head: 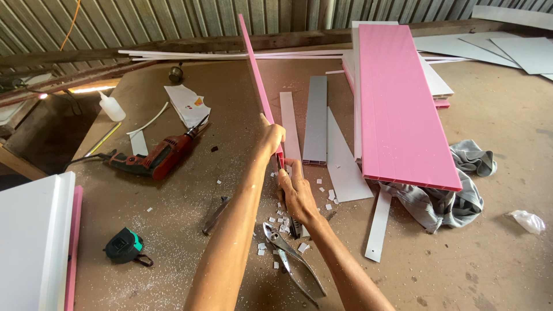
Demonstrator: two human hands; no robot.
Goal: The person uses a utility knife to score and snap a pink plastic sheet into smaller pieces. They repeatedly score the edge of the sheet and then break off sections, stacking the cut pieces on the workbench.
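Observation:
My left hand (271, 137) grips a long narrow pink plastic panel strip (253, 63) that stands on edge and runs away from me across the workbench (495, 253). My right hand (295, 193) is closed on a dark-handled tool, likely a knife (294, 226), at the strip's near end. Small white plastic chips (281, 217) lie scattered under both hands. Metal pliers (294, 259) rest on the bench just below my right wrist.
A red power drill (156, 156) lies to the left, a black tape measure (124, 246) nearer me. A wide pink panel (397, 103) sits on white panels at right, beside a grey rag (455, 190). Grey and white offcuts (315, 118) lie beyond my hands. A glue bottle (111, 106) stands far left.

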